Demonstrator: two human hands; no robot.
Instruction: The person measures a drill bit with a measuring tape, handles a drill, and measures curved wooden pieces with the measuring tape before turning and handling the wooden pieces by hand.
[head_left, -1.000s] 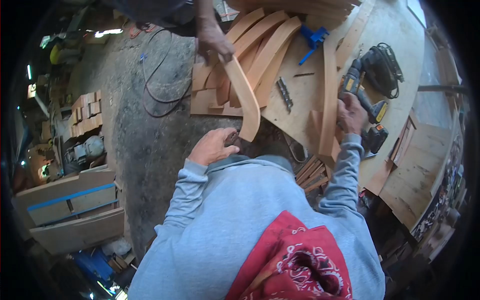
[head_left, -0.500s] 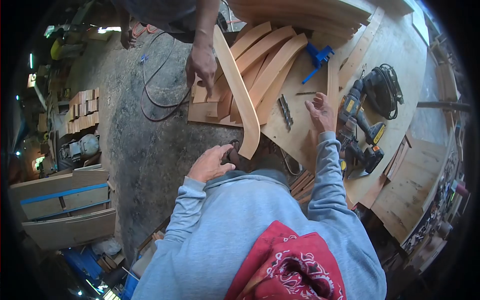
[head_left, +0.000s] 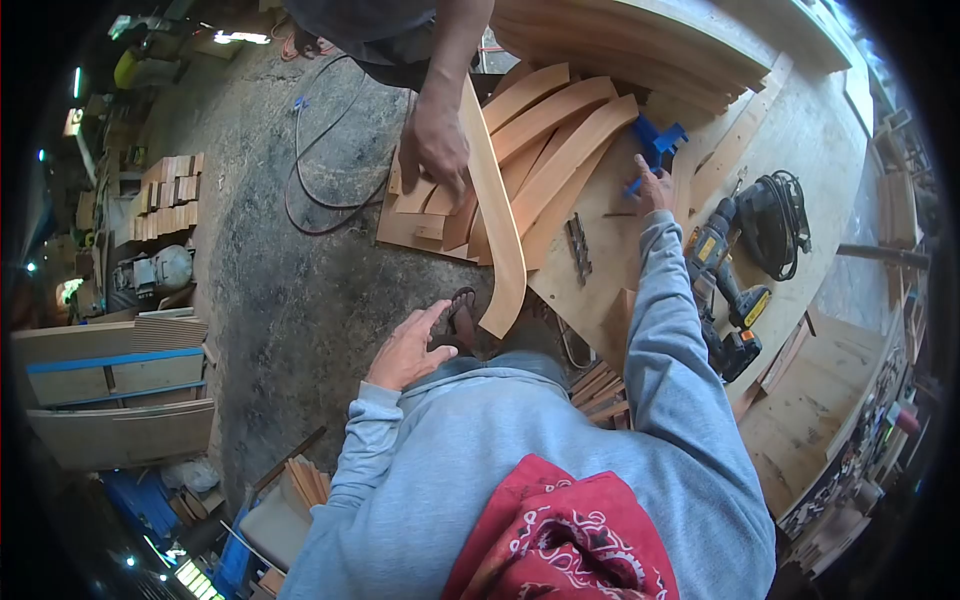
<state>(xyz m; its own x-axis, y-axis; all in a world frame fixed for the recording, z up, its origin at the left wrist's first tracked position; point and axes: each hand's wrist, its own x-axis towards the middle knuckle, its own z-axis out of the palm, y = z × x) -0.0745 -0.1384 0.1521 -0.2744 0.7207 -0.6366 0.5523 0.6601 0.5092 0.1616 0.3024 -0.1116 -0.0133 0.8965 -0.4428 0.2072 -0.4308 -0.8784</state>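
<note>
My right hand [head_left: 655, 190] reaches over the worktable with a finger extended, right beside a blue tool [head_left: 662, 142]. Whether it touches the tool I cannot tell; part of the tool is hidden behind the hand. My left hand [head_left: 408, 350] hangs near my lap, fingers stretched out and nothing in them. Closest to it is the bent lower end of a long curved wooden piece [head_left: 497, 215]. Another person's hand [head_left: 438, 140] is at that piece's upper part, above several more curved wooden pieces [head_left: 575, 150] lying on the table.
On the worktable [head_left: 590, 305] lie drill bits [head_left: 578, 250], a cordless drill [head_left: 712, 240] and a corded black power tool [head_left: 770, 225]. A large wood stack [head_left: 630, 50] stands at the back. A hose [head_left: 292, 180] loops across the concrete floor [head_left: 290, 300].
My right hand has moved forward to the blue tool. My left hand has stayed near my lap, with its fingers more extended. The view has shifted slightly.
</note>
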